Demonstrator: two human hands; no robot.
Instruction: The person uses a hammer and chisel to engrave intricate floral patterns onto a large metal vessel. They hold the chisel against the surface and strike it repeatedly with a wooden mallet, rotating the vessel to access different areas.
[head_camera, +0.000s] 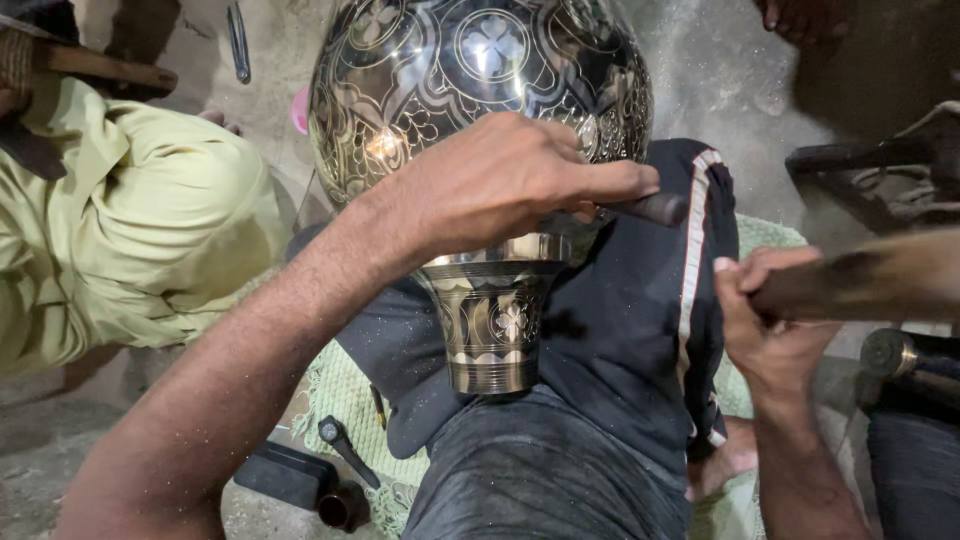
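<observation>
Nearest, the right hand (765, 330) is closed around a blurred wooden mallet handle (870, 280). Beyond it, the left hand (500, 180) grips a dark metal chisel (650, 208), fingers curled, against the engraved brass vase (480, 90), which rests on the person's lap (600, 330).

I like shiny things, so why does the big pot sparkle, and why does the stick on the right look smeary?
In the head view, the engraved brass vase throws back bright glare near its lower left, above the left hand; the wooden mallet in the right hand is blurred, likely by motion; the edges of the view bend slightly, wide-lens distortion.
</observation>
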